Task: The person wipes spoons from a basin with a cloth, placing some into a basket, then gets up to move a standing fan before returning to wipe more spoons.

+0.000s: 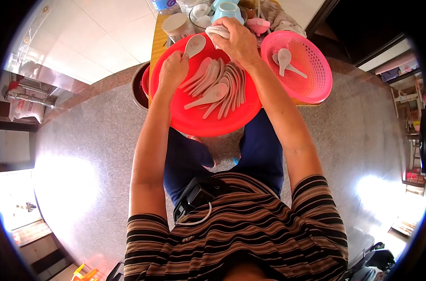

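Wooden tabletop (pixel 158 35), red basin (pixel 208 127) at its near edge, probably for easy reach. Left hand (pixel 173 70) grips spoon (pixel 195 45) by handle over basin, bowl left exposed; right hand (pixel 239 43), fingers closed on white cloth (pixel 217 31). Stacked spoons (pixel 232 83) overlap inside, perhaps saving room.

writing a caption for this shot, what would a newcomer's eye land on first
Probably the big red basin in front of the person, with white spoons fanned inside it. Next, the pink basket to its right, holding two more spoons. Towards the basin's far side, the left hand holds one spoon and the right hand a white cloth.
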Action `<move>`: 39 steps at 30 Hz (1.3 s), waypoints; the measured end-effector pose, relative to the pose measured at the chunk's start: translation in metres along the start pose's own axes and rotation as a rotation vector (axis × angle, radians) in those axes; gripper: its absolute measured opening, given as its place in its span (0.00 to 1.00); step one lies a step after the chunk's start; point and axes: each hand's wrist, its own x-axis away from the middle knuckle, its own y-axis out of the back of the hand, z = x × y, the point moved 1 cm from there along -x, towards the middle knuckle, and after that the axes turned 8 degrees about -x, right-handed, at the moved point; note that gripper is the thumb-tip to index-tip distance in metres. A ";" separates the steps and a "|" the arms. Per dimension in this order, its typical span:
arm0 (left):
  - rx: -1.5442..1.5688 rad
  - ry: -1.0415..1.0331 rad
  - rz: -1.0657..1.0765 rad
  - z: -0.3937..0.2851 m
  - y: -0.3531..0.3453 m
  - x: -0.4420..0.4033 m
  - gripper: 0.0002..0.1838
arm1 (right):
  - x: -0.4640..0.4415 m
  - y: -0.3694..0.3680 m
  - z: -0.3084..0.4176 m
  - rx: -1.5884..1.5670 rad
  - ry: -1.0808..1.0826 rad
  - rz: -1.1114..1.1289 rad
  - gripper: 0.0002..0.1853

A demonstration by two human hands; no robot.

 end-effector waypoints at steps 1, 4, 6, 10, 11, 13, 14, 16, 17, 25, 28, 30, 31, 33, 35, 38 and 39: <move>0.003 0.001 0.000 -0.001 0.001 0.001 0.18 | 0.000 -0.001 0.001 -0.007 0.004 -0.021 0.13; 0.127 0.009 0.016 -0.007 0.007 0.005 0.19 | 0.002 -0.005 0.003 0.130 0.074 -0.013 0.12; 0.321 0.029 0.119 -0.013 0.013 0.009 0.16 | 0.003 -0.008 0.005 0.160 0.074 -0.003 0.11; 0.529 0.038 0.262 -0.026 0.021 0.019 0.14 | 0.005 -0.012 0.012 0.299 0.091 0.060 0.10; 0.564 0.021 0.288 -0.028 0.021 0.019 0.13 | 0.006 -0.013 0.013 0.300 0.092 0.061 0.10; 0.600 0.003 0.312 -0.029 0.021 0.021 0.12 | 0.008 -0.018 0.012 0.340 0.113 0.168 0.12; 0.631 -0.004 0.311 -0.029 0.022 0.021 0.11 | 0.009 -0.019 0.011 0.340 0.116 0.168 0.12; 0.661 -0.007 0.305 -0.028 0.022 0.021 0.11 | 0.011 -0.020 0.010 0.100 0.208 0.307 0.13; 0.655 0.000 0.296 -0.027 0.021 0.021 0.11 | 0.010 -0.020 0.009 0.098 0.210 0.308 0.13; 0.693 -0.001 0.450 -0.029 0.021 0.022 0.10 | 0.003 -0.013 0.013 0.336 0.033 0.079 0.13; 0.749 -0.017 0.495 -0.030 0.021 0.024 0.10 | 0.004 -0.013 0.014 0.310 0.076 0.079 0.13; 0.772 -0.037 0.469 -0.028 0.019 0.023 0.10 | 0.007 -0.016 0.012 0.240 0.130 0.127 0.12; 0.772 -0.037 0.468 -0.028 0.018 0.022 0.10 | 0.008 -0.018 0.012 0.170 0.183 0.174 0.11; 0.766 -0.033 0.383 -0.029 0.019 0.022 0.09 | 0.008 -0.019 0.011 0.134 0.195 0.198 0.11; 0.768 -0.038 0.390 -0.031 0.021 0.023 0.09 | 0.007 -0.019 0.013 0.098 0.203 0.225 0.11; 0.754 -0.027 0.450 -0.035 0.025 0.028 0.09 | 0.005 -0.015 0.015 0.199 0.142 0.124 0.13; 0.736 -0.012 0.498 -0.036 0.026 0.029 0.09 | 0.004 -0.013 0.014 0.241 0.117 0.071 0.13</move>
